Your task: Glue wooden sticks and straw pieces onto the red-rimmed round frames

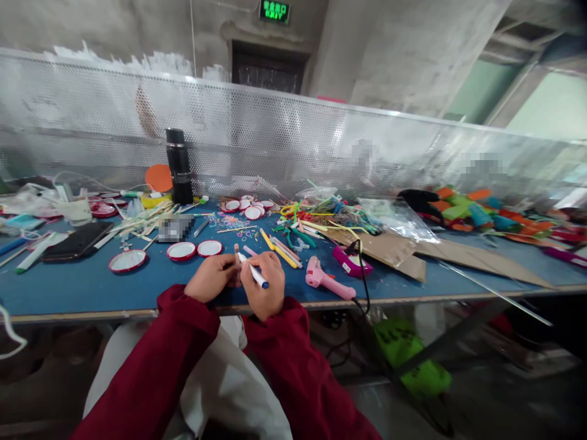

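Observation:
My right hand (265, 282) is closed around a white marker pen (254, 273) with a dark blue end, its other end close to my left hand. In my left hand (211, 278) the fingers pinch a small brownish-pink stick-like piece (236, 249); most of it is hidden by the fingers. Both hands are close together above the table's front edge. Just beyond them lie a yellow stick (266, 239) and several pastel sticks (285, 250). Two red-rimmed white lids (181, 251) lie beyond my left hand, with another round lid (128, 261) farther left.
A pink glue gun (328, 280) lies right of my hands, near a purple box (352, 261) with a black cable. Cardboard (380, 250) stretches to the right. A black bottle (179, 168) stands by the perforated metal screen (275, 134). A black phone (79, 241) lies left.

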Available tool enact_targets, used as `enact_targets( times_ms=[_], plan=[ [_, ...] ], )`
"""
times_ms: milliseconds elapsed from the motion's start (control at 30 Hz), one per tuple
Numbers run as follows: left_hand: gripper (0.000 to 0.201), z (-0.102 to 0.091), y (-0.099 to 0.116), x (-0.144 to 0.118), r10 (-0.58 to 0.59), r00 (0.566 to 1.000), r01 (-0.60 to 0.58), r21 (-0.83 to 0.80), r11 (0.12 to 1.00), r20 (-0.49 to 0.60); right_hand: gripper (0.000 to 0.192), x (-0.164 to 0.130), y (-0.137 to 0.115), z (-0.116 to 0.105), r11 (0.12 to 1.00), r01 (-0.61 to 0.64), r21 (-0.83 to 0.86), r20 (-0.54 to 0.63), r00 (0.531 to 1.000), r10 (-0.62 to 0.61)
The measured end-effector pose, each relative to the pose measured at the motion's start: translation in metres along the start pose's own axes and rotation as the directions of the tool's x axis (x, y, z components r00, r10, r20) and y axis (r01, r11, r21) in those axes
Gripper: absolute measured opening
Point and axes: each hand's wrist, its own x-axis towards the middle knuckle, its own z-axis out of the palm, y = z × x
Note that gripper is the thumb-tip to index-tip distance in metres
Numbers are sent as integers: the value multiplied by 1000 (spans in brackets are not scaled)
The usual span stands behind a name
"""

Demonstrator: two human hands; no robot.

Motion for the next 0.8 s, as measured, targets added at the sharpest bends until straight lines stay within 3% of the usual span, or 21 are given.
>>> enact_targets(
  times_ms=[800],
  plan=[
    [23,0,6,-1,-10,1000,11,10,1000,-25,14,0,-1,0,1000,14,-9,24,1000,-14]
  ],
)
